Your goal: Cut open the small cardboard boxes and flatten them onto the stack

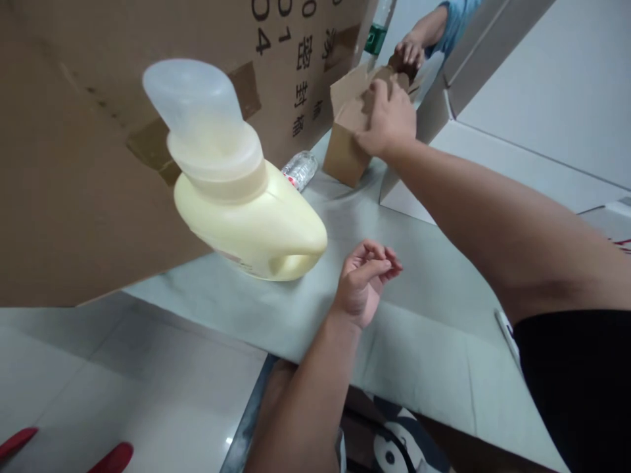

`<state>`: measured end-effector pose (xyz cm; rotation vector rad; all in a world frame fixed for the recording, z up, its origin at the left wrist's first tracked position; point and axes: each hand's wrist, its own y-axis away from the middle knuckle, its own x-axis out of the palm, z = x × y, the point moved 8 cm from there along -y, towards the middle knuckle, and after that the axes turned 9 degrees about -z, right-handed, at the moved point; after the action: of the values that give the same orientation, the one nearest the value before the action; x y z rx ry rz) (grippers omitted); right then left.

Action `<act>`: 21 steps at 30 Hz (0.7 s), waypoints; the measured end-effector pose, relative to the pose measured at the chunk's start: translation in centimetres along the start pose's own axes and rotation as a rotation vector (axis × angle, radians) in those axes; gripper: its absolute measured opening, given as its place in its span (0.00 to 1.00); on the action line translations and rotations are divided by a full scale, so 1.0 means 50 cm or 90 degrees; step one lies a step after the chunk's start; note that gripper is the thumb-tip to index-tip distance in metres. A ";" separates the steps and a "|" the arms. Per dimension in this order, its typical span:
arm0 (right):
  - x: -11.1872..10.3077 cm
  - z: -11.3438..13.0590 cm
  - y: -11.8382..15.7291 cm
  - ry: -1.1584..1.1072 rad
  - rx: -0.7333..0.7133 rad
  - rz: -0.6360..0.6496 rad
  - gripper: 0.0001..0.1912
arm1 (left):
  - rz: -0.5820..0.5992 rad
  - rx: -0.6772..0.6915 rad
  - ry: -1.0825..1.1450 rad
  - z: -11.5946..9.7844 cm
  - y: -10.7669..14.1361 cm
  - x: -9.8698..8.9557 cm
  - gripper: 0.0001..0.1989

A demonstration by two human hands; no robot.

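At the far side of the table, my right hand [392,118] is on a small brown cardboard box [346,154], its thumb at the near edge and its fingers over the top. The box's flaps stand up, and its inside is mostly hidden. My left hand [363,281] hovers over the table, palm partly up, its fingers curled in towards the thumb and nothing visible in them. To its left stands a pale yellow jug [261,223] with a clear, slanted spout-like top [197,98].
A large printed cardboard carton [89,171] rises at the left. Behind the jug lies a clear plastic bottle [302,168]; another bottle with a green label [376,38] stands farther back. A co-worker's hand [411,52] touches the box's far end. White boxes [522,164] are at the right.
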<state>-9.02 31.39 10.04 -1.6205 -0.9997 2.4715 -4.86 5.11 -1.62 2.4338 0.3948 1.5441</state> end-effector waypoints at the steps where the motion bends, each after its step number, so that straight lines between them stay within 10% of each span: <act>1: 0.006 -0.004 -0.001 0.024 0.021 0.029 0.38 | 0.004 -0.002 -0.004 0.000 -0.001 0.002 0.17; 10: -0.129 0.026 0.166 0.052 -0.040 0.082 0.12 | -0.082 0.265 -0.112 -0.024 0.019 0.003 0.10; 16: -0.317 -0.036 0.396 -0.019 -0.104 0.042 0.11 | -0.248 0.593 -0.173 -0.078 0.071 -0.026 0.05; 21: -0.470 -0.151 0.634 -0.115 -0.057 -0.102 0.08 | -0.294 0.571 -0.208 -0.071 0.047 -0.029 0.04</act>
<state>18.05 1.73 10.87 -1.2979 -1.2248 2.5319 -8.45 2.56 -0.55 2.7858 1.7240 0.8243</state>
